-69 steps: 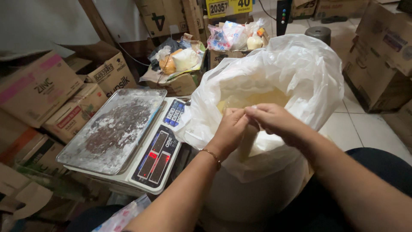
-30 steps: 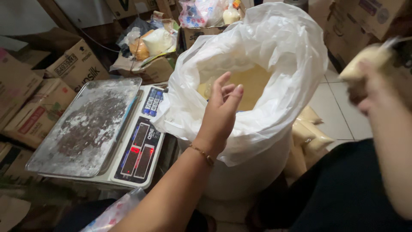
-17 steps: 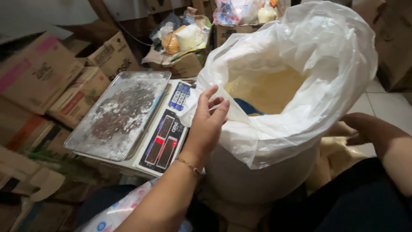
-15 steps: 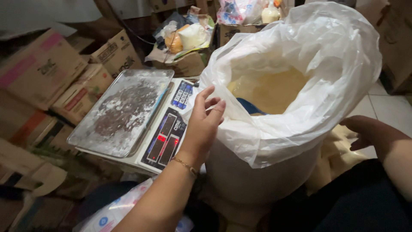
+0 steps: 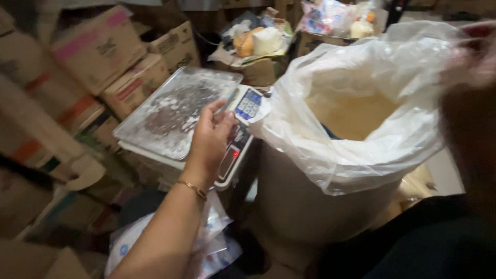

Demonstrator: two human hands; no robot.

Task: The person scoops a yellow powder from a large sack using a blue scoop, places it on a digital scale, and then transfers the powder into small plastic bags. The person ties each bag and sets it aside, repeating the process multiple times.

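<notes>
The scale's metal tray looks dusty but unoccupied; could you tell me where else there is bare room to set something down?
The tray itself is the one open surface, between the cardboard boxes and the lined bucket. The left hand covers the scale's display. Elsewhere is crowded with boxes and bags.

The person's left hand point(image 5: 211, 138) is bare, with no glove and no ring that I can make out. Round the left wrist sits a thin gold-coloured bracelet point(image 5: 192, 188), a slim chain or bangle lying close against the arm. The left forearm is uncovered all the way down to the bottom edge of the view, so no sleeve shows on it. The right hand point(image 5: 478, 54) is only a blur at the upper right corner, bare as far as I can tell, and its arm is bare too. Low on the right, dark, almost black clothing point(image 5: 413, 243) covers the lap, plain and unmarked.
</notes>
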